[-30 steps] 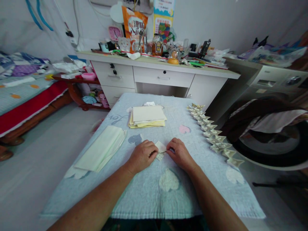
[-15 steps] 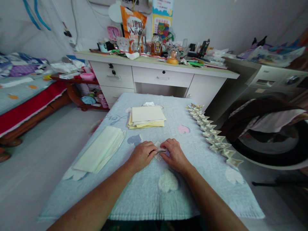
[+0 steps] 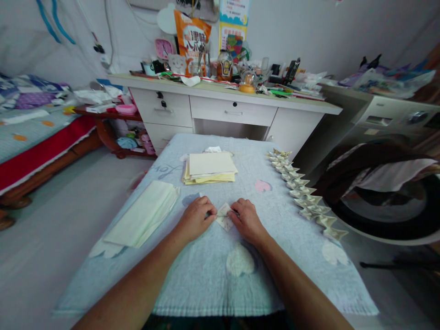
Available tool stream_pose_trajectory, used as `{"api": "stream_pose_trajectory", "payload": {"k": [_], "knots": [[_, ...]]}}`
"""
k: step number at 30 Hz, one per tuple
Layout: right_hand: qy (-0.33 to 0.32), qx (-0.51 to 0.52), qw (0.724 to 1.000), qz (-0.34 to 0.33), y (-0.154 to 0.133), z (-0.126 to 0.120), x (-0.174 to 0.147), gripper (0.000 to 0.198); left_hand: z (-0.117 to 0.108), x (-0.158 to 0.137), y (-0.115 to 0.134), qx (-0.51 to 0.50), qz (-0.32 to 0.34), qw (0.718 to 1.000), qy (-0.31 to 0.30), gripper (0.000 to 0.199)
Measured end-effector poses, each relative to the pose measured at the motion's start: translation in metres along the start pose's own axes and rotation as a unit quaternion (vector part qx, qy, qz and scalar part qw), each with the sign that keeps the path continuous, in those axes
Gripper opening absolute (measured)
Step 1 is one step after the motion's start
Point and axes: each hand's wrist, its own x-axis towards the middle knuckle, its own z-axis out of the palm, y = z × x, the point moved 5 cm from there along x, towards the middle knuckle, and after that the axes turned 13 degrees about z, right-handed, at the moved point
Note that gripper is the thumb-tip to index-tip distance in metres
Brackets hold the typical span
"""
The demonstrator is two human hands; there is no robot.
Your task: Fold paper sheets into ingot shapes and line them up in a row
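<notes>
Between my hands, on the cloth-covered table [image 3: 206,270], lies a small folded paper [image 3: 224,218], pale and roughly diamond-shaped, with a crease across its middle. My left hand [image 3: 199,214] pinches its left corner between thumb and finger. At the opposite corner my right hand [image 3: 246,217] grips it the same way. A row of folded paper pieces [image 3: 302,189] with pointed ends runs along the table's right side. Farther back sits a stack of cream and yellow paper sheets [image 3: 211,164]. To the left of my left hand is a pile of pale green paper [image 3: 144,213].
A white desk [image 3: 237,110] crowded with jars, a snack bag [image 3: 192,41] and small items stands beyond the table. On the right is a washing machine [image 3: 385,137] with its door open and clothes hanging out. A bed [image 3: 37,133] is at the left.
My hands have moved slightly apart, the left one leftward. The paper, earlier mostly covered by my fingers with a raised fold, now shows as a flatter diamond.
</notes>
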Motion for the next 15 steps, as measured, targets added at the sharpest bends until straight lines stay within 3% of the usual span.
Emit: {"api": "stream_pose_trajectory", "payload": {"k": [5, 15], "knots": [[0.036, -0.004, 0.998, 0.045, 0.0055, 0.0016, 0.0031, 0.019, 0.0003, 0.0006, 0.0002, -0.006, -0.01, 1.0, -0.001, 0.007], [0.043, -0.005, 0.996, 0.076, 0.0086, 0.0002, 0.0033, 0.015, 0.0021, 0.0012, 0.0033, 0.038, 0.005, 0.999, -0.009, 0.014]]}}
